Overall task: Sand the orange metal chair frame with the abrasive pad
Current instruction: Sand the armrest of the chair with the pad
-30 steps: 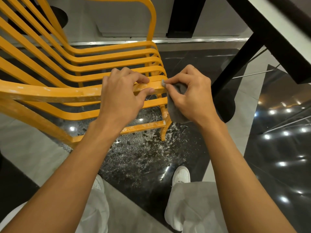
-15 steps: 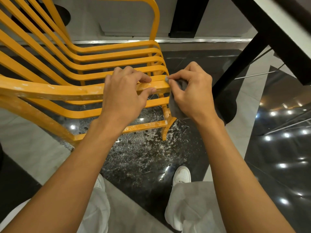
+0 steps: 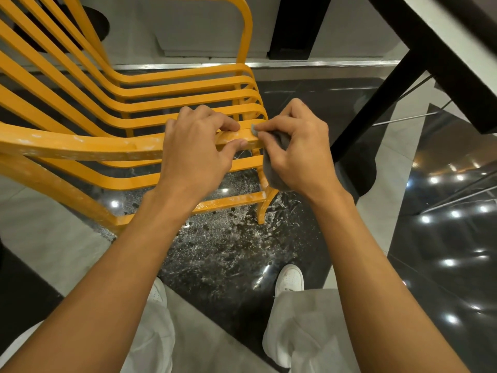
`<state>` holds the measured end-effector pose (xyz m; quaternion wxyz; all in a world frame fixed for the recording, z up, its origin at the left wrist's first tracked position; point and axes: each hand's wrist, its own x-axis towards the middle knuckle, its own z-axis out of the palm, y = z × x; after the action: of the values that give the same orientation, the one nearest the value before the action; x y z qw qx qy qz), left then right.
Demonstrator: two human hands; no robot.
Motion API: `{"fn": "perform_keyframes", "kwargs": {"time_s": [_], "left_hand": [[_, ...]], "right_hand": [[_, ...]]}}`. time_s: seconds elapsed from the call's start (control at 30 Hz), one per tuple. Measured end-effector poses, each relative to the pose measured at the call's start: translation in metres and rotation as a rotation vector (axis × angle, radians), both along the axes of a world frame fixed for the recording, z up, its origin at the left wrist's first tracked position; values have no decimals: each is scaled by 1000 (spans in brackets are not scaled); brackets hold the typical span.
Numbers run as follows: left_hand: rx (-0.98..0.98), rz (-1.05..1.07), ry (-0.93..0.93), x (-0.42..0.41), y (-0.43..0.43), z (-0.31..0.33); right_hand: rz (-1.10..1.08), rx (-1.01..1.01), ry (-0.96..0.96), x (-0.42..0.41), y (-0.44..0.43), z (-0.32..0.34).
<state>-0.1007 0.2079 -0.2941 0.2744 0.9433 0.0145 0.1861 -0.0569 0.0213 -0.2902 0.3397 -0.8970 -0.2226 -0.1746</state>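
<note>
The right grip (image 3: 298, 149) is clamped on the grey abrasive pad (image 3: 272, 172), pinching its top corner against the right end of the near armrest rail of the orange chair frame (image 3: 80, 146). The left grip (image 3: 193, 154) is curled round the same rail, just beside it. Recommended: brace with the left, press the pad flat, stroke along the rail. Count: one pad, one frame, two grips.
</note>
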Motion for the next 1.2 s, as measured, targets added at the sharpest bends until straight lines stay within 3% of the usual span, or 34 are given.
{"fn": "perform_keyframes", "kwargs": {"time_s": [0.2,0.6,0.8,0.97,1.1,1.2], "left_hand": [[33,34,-5,0,-3,4],[-7,-34,-58,5,-25,-5],[1,-15,-69,7,-32,-7],[-3,-11,-58,8,-31,-8],[3,-5,-57,8,-32,-8],[-4,-9,-54,8,-31,-8]], "right_hand": [[-75,18,12,1,-23,-3],[-388,255,286,9,-42,-20],[-273,253,202,3,-35,-17],[-383,251,302,8,-46,-23],[-281,230,211,5,-37,-17],[-320,274,262,5,-38,-18]]}}
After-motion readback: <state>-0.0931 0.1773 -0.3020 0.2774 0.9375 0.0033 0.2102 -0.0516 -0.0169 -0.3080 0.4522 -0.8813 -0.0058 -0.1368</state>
